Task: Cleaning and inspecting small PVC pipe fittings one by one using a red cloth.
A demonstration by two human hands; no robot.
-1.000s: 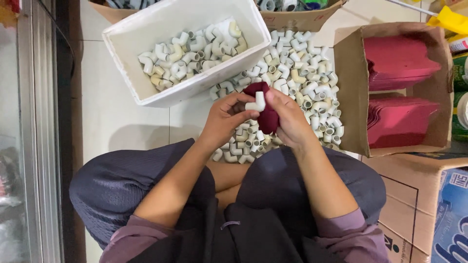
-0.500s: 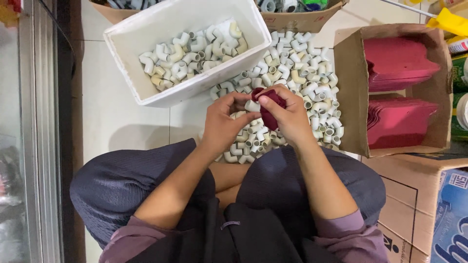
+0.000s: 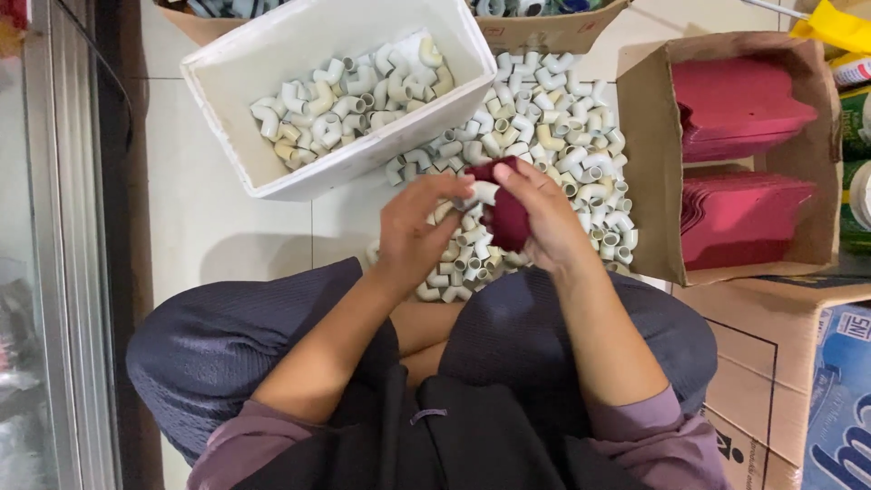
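Seated cross-legged on a pale, smooth tiled floor [image 3: 227, 236], knees draped in dark ribbed cloth. Left hand [image 3: 419, 231] pinched around one end of a small white plastic elbow fitting [image 3: 483, 192], short, glossy and bent at a right angle. Right hand [image 3: 543, 218] closed on a soft maroon cloth pouch [image 3: 508, 216], matte and crumpled, its mouth pulled over the fitting's other end. Both hands met above the knees, fitting and pouch touching between the fingertips.

Spread directly beneath and just beyond the hands, a loose heap of white elbow fittings [image 3: 562, 136], all the same curved tubular shape, some yellowed. Beyond the left hand, a white foam box [image 3: 245, 177], thick-walled and rectangular, partly filled with more of the same fittings. Out past the right hand, an open brown cardboard box [image 3: 649, 172] tipped on its side, split into two compartments, each packed with flat stacked maroon pouches [image 3: 739, 218]. Nearer on the right-hand side, another cardboard carton [image 3: 771, 363] with a blue printed panel. Far out from the left hand, a metal door frame [image 3: 77, 245], ridged and grey.
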